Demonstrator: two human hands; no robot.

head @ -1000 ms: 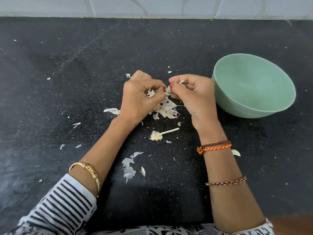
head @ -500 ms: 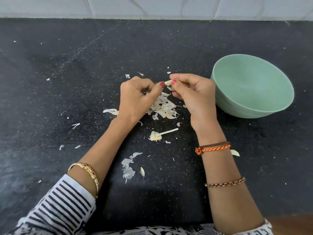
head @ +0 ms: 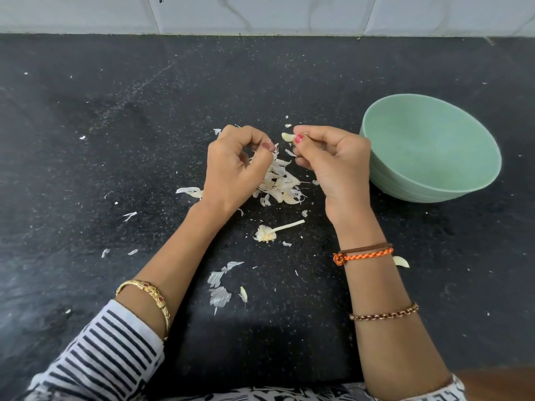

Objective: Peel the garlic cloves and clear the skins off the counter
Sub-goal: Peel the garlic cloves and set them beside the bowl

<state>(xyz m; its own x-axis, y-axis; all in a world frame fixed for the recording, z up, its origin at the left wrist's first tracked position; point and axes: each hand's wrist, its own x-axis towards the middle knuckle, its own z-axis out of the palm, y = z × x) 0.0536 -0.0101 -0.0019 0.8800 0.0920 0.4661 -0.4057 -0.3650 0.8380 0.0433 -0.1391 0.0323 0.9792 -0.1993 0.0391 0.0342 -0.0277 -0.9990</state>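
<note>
Right hand: the right hand (head: 333,163) is raised just above the counter, pinching a garlic clove (head: 288,137) between thumb and forefinger; the clove pokes out to the left of the red thumbnail.
Left hand: the left hand (head: 234,166) hangs over the heap of skins with its fingers curled inward. Skins show right behind the fingertips, and I cannot tell whether the hand grips any of them.
Gap between hands: the two hands are near each other but apart, and the clove touches only the right hand.
Skins: a pile of skins (head: 279,183) lies on the counter below and between the hands, partly hidden by the left hand. Loose flakes (head: 220,287) lie closer to the person, between the forearms, with smaller bits scattered to the left.
Stem: a garlic stem with its root end (head: 275,231) lies on the counter just below the pile.
Bowl: a pale green bowl (head: 385,172) stands to the right, close beside the right hand; no cloves show in the part of its inside that is visible.
Stray piece: a pale garlic piece (head: 401,261) lies beside the right forearm.
Counter: the black speckled counter (head: 115,140) meets a white tiled wall (head: 260,13) at the back.
</note>
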